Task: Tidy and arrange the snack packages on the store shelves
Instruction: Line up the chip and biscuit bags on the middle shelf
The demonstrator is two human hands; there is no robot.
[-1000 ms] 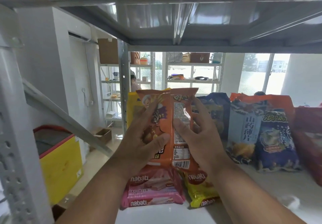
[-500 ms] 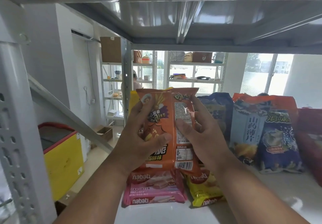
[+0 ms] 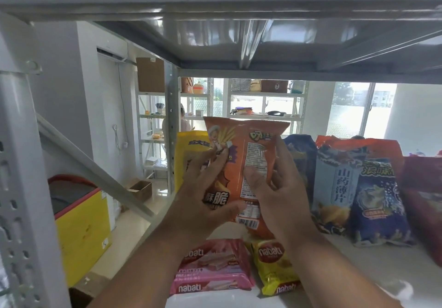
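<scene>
An orange snack bag stands upright in the air above the white shelf, its back label facing me. My left hand grips its left side with the thumb under the lower edge. My right hand holds the right side, thumb pressed on the label. Behind it stands a yellow bag. Below lie a pink Nabati pack and a yellow Nabati pack, flat on the shelf.
To the right stand a dark blue bag, a light blue chip bag, a blue wave-print bag and a red pack. A metal shelf hangs low overhead. A yellow chest freezer sits left, beyond the upright post.
Both hands have lifted the orange bag a little higher and further back over the shelf. The view has tilted so the Nabati packs show more fully.
</scene>
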